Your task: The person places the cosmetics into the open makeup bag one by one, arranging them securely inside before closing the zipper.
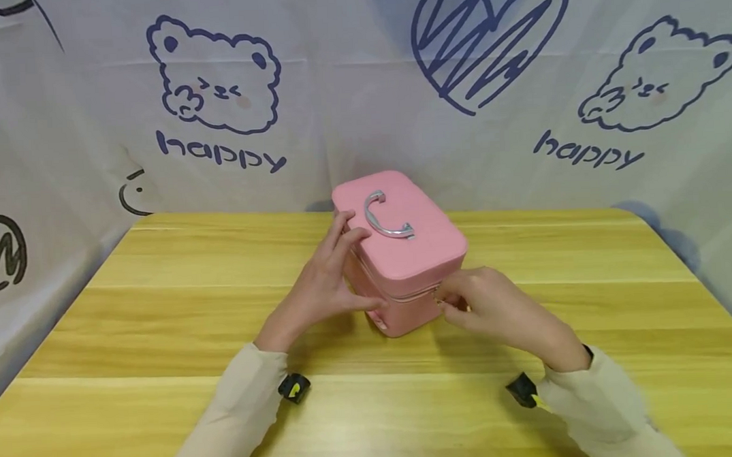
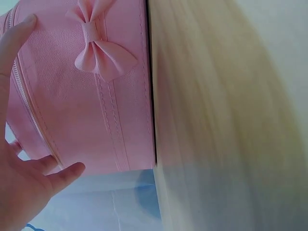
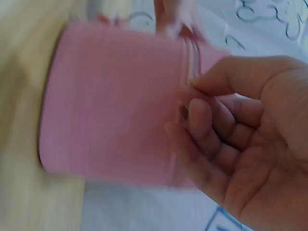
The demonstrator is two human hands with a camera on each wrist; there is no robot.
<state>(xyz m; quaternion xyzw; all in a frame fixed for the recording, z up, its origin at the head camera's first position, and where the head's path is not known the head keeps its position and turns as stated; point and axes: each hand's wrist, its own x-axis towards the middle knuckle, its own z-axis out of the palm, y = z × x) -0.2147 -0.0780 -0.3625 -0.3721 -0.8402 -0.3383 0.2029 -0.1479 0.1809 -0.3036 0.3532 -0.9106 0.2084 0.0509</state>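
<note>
A pink case (image 1: pixel 404 254) with a silver handle (image 1: pixel 374 218) on its lid stands on the table, its lid down. A zipper (image 2: pixel 29 103) runs round the case below the lid, and a pink bow (image 2: pixel 98 45) decorates one side. My left hand (image 1: pixel 322 285) rests against the left side with its fingers spread, thumb near the front corner and fingertips at the lid's edge. At the front right, my right hand (image 1: pixel 492 308) pinches the zipper pull (image 3: pixel 184 113) between thumb and fingers, which mostly cover it. The right wrist view is blurred.
The wooden table (image 1: pixel 180 318) bears the case near its back edge. Behind hangs a white cloth (image 1: pixel 348 100) with bear, heart and "happy" drawings. A black wrist strap piece (image 1: pixel 294 388) shows at the left cuff, another black piece (image 1: pixel 523 390) at the right.
</note>
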